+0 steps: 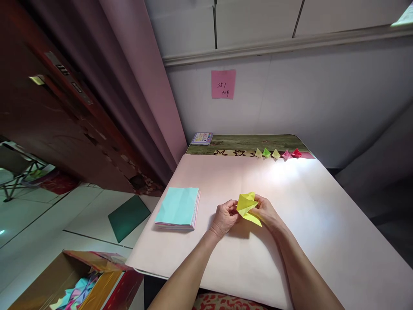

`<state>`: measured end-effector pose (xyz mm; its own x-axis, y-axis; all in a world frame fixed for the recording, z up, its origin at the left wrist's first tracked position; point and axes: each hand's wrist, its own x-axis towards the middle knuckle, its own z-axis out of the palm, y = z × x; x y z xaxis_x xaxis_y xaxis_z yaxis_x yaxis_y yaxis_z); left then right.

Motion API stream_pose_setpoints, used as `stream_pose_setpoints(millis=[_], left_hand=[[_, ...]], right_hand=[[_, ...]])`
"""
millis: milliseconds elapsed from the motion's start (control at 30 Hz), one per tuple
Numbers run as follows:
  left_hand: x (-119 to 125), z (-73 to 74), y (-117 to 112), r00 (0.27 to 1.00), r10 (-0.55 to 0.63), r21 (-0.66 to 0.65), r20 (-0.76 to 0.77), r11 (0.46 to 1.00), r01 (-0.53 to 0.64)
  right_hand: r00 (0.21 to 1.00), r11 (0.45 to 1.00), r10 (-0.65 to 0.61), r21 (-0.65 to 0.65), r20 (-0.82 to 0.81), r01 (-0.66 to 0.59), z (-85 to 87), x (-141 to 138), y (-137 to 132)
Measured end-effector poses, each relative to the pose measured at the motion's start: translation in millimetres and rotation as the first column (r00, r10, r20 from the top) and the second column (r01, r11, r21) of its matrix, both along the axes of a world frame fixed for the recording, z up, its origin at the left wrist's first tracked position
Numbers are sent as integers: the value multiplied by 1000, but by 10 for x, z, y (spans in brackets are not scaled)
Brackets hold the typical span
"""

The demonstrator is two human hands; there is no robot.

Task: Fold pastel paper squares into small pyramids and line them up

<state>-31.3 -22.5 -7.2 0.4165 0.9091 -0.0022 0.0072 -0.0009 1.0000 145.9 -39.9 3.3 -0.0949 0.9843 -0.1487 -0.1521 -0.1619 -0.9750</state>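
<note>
Over the table (335, 215), yellow paper (246, 203) looks part-folded: creases in, flap (253, 218) loose at 5 o'clock, so some folding seems left. Left hand (225, 218) pinches its 9 o'clock edge; right hand (268, 214) clamps its 3 o'clock side. Five small folded pieces (276, 154) at 1 o'clock, sheet stack (178, 206) at 9.

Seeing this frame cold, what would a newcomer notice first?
Probably the yellow folded paper, held by the left hand and right hand over the table. Next, the turquoise-topped paper stack, left of the hands, and the row of coloured folded pieces near the table's far end.
</note>
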Motion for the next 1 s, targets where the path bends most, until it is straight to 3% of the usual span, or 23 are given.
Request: stream_pose_setpoints(millis=[100, 200, 400, 567, 700, 867, 1000], left_hand=[[4, 36, 0, 990, 54, -24, 132, 998, -52], [7, 44, 8, 968, 92, -26, 234, 996, -88], [7, -11, 38, 978, 81, -27, 191, 997, -77], [4, 0, 65, 956, 203, -121, 213, 976, -181], [-16, 41, 75, 937, 264, -180, 228, 957, -226], [-53, 69, 49, 966, 133, -212, 220, 974, -85], [-69, 65, 46, 975, 64, -214, 212, 977, -18]], right_hand=[[996, 999, -50, -17, -77, 49, -37, -18, 14], [995, 996, -87, -18, -50, 86, -63, -35, 23], [996, 997, -71, 46, 45, 69, 37, -98, -5], [999, 997, -43, 61, 1, 43, 146, -132, -50], [999, 992, -21, 120, -48, 27, 125, -159, -43], [992, 987, -120, 113, 32, 115, 67, -189, -11], [998, 997, -35, 72, 50, 31, 53, -176, -17]])
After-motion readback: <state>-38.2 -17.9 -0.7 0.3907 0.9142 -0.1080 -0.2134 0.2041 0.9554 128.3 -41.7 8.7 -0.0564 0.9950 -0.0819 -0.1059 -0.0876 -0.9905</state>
